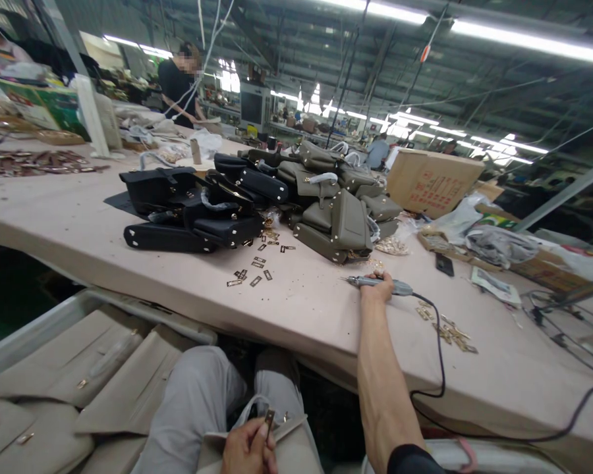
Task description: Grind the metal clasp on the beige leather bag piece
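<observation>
My right hand (pixel 378 288) reaches out over the pale table (pixel 79 217) and is closed around a slim grey corded electric screwdriver (pixel 375 282) that lies pointing left. Down on my lap, my left hand (pixel 250 447) pinches a small metal clasp piece (pixel 269 419) against a beige handbag (pixel 286 444). Several loose gold metal fittings (pixel 257 266) lie on the table in front of the bags.
A pile of black handbags (pixel 188 210) and a pile of olive handbags (pixel 336 204) sit mid-table. A cardboard box (pixel 432 178) stands at the right, more fittings (pixel 449 332) near the tool's cord. Beige bags fill a bin (pixel 54 375) at lower left. A person stands far back.
</observation>
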The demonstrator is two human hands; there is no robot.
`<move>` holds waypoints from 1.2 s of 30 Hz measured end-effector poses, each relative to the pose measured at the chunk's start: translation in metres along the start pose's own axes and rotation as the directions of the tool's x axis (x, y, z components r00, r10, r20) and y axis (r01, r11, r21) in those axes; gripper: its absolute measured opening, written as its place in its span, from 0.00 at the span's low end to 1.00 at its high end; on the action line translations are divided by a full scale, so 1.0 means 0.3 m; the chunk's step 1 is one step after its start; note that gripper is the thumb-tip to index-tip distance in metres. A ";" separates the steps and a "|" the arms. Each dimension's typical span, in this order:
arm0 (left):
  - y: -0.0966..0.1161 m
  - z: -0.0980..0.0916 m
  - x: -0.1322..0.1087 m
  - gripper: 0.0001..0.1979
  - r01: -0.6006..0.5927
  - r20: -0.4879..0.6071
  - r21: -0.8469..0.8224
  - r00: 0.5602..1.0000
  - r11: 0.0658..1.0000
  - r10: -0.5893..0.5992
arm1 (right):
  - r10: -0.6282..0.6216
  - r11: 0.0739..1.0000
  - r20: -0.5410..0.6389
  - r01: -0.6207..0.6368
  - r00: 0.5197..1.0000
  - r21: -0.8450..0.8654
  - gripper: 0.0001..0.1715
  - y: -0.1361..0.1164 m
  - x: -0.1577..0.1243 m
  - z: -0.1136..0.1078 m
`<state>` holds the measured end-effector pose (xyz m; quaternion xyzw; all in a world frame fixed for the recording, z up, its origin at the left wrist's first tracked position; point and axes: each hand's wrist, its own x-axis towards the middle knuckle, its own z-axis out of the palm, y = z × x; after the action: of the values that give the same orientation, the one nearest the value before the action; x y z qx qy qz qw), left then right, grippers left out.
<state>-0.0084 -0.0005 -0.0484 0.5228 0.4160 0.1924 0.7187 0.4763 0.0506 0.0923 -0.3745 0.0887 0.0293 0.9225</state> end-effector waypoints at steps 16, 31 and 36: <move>0.004 0.016 0.013 0.29 0.020 -0.026 -0.021 0.999 1.000 -0.021 | -0.010 0.997 -0.031 0.012 0.999 0.075 0.09 0.029 0.001 0.007; 0.000 0.016 0.013 0.28 0.040 -0.018 -0.025 0.999 0.999 -0.041 | -0.022 0.999 -0.041 0.024 0.999 0.042 0.11 0.037 -0.008 0.009; -0.015 0.014 0.019 0.29 0.018 -0.014 -0.031 1.000 0.999 -0.019 | -0.011 0.999 -0.058 0.014 0.998 0.052 0.09 0.036 -0.007 0.014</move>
<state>-0.0025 -0.0007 -0.0543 0.5066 0.4230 0.1957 0.7254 0.4737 0.0614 0.0883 -0.3513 0.1135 0.0102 0.9293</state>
